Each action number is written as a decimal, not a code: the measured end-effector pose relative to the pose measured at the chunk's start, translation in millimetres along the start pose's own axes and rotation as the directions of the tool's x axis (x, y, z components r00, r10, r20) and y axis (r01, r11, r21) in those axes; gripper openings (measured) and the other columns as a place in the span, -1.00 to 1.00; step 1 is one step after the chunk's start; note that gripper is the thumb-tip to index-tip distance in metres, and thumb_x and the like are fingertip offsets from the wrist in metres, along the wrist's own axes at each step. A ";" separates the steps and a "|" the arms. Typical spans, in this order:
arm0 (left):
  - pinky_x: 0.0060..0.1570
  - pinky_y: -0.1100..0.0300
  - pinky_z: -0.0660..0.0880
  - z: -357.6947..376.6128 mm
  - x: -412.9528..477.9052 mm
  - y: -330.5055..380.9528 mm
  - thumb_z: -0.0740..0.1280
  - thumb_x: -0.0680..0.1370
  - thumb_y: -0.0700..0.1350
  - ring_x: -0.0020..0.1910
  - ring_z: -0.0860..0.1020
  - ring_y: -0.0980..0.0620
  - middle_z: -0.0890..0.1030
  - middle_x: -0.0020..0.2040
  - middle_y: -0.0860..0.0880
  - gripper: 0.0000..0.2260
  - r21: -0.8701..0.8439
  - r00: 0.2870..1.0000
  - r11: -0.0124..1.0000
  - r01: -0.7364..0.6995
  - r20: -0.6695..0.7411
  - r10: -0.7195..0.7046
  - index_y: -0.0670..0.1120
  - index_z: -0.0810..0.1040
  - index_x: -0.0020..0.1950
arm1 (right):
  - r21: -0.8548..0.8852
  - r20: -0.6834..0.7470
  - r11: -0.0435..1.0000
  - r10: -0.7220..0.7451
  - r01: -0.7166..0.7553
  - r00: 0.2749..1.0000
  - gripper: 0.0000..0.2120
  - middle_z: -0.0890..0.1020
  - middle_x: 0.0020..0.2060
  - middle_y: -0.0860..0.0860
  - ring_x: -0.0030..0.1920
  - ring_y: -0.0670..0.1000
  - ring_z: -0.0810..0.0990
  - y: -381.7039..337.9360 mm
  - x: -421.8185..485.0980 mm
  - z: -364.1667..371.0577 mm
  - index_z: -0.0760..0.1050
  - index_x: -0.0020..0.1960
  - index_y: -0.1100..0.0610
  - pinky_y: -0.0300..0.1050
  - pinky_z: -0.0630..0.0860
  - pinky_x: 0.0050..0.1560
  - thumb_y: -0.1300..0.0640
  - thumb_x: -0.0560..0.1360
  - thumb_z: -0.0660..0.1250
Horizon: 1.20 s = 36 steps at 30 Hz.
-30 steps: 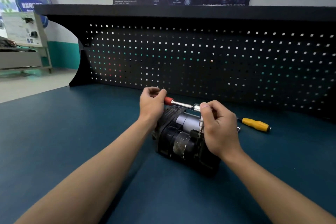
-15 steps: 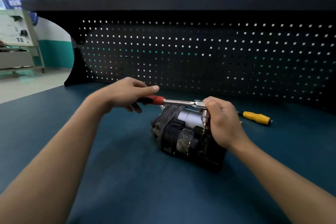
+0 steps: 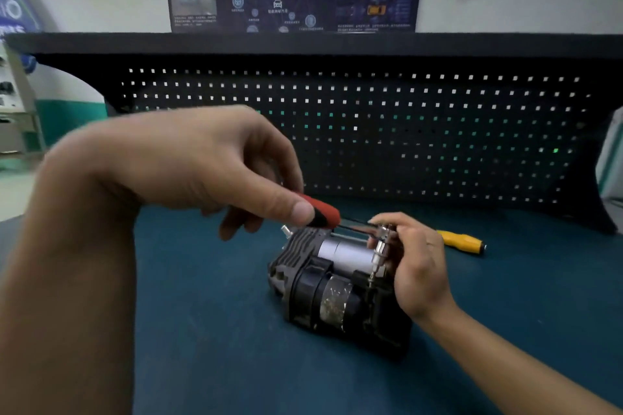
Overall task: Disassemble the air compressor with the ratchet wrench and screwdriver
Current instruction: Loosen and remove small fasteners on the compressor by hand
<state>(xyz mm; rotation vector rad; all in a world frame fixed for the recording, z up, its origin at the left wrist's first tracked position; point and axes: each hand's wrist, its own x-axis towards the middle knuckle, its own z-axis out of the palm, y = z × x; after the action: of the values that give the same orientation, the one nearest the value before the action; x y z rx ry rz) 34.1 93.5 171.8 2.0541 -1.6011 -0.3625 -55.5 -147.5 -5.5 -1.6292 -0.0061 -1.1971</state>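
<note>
One swing brought left hand (image 3: pixel 202 172) and ratchet wrench (image 3: pixel 325 214) nearer.

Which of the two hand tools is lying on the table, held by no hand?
The yellow-handled screwdriver, alone on the blue table. The red-handled ratchet wrench is held at its handle by the left hand and at its head by the right hand.

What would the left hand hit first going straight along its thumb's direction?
Probably the right hand, pinching the head of the red-handled chrome ratchet wrench that the left hand grips; depth is unclear.
</note>
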 end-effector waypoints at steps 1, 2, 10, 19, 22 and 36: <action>-0.57 0.29 0.39 0.3 4.5 -6.8 0.55 0.22 0.25 -0.52 0.59 -0.02 0.66 -0.36 -0.12 -0.56 -0.053 0.999 0.998 -0.043 -0.017 0.043 0.02 0.68 -0.04 | 0.003 -0.012 1.000 -0.018 0.018 1.000 -0.63 0.66 -0.30 0.05 -0.24 -0.02 0.58 0.4 -0.6 0.3 0.64 -0.18 0.10 -0.14 0.45 -0.24 -0.04 0.44 0.09; -0.56 0.28 0.40 -0.6 9.8 -16.0 0.56 0.23 0.21 -0.52 0.57 -0.02 0.64 -0.37 -0.14 -0.58 -0.100 0.997 0.992 -0.071 -0.032 0.068 0.00 0.68 -0.04 | -0.001 -0.018 1.000 -0.029 0.029 0.999 -0.62 0.66 -0.29 0.05 -0.24 -0.04 0.58 0.3 -1.4 0.5 0.64 -0.17 0.09 -0.19 0.46 -0.24 -0.06 0.43 0.09; -0.41 0.23 0.51 4.8 31.4 -137.2 0.67 0.21 0.14 -0.42 0.58 -0.04 0.63 -0.27 -0.21 -0.42 -0.481 1.000 0.877 0.004 0.005 -0.002 -0.14 0.70 0.09 | -0.138 0.008 0.985 -0.103 0.103 0.995 -0.69 0.70 -0.18 0.03 -0.19 0.00 0.63 -6.7 -6.2 3.6 0.66 -0.06 0.00 -0.31 0.52 -0.14 -0.11 0.52 0.19; -0.44 0.27 0.51 100.0 125.1 -156.7 0.33 0.62 -0.17 -0.42 0.59 0.05 0.70 -0.21 -0.08 -0.91 -0.790 0.890 0.610 0.064 -0.231 -0.393 -0.11 0.63 0.06 | -0.149 -0.057 0.982 -0.124 0.115 0.991 -0.87 0.63 -0.39 -0.16 -0.37 -0.20 0.53 -8.5 -7.7 6.0 0.68 -0.15 0.00 -0.37 0.45 -0.28 -0.02 0.44 0.41; -0.55 0.31 0.34 85.9 118.5 -156.7 0.33 0.60 -0.18 -0.48 0.50 0.06 0.66 -0.24 -0.13 -0.92 -0.752 0.889 0.656 0.062 -0.256 -0.378 -0.15 0.60 -0.04 | -0.095 -0.066 0.990 -0.109 0.102 0.992 -0.91 0.59 -0.42 -0.18 -0.40 -0.21 0.50 -6.7 -7.6 6.0 0.67 -0.17 -0.02 -0.40 0.43 -0.31 0.05 0.47 0.39; -0.61 0.32 0.29 -3.1 14.7 -64.8 0.53 0.34 0.04 -0.60 0.27 0.00 0.41 -0.54 -0.17 -0.65 -0.318 0.986 0.948 0.018 0.161 0.035 -0.06 0.37 -0.25 | -0.032 -0.014 0.999 -0.023 0.022 1.000 -0.68 0.66 -0.16 0.17 -0.18 -0.02 0.61 -4.6 -7.4 2.3 0.66 -0.08 0.01 -0.21 0.53 -0.13 -0.10 0.45 0.19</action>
<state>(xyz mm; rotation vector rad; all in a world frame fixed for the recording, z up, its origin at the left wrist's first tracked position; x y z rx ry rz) 93.0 91.7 140.8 1.8079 -1.5277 -0.7550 -60.1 -140.0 -7.1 -1.6522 0.0040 -1.2318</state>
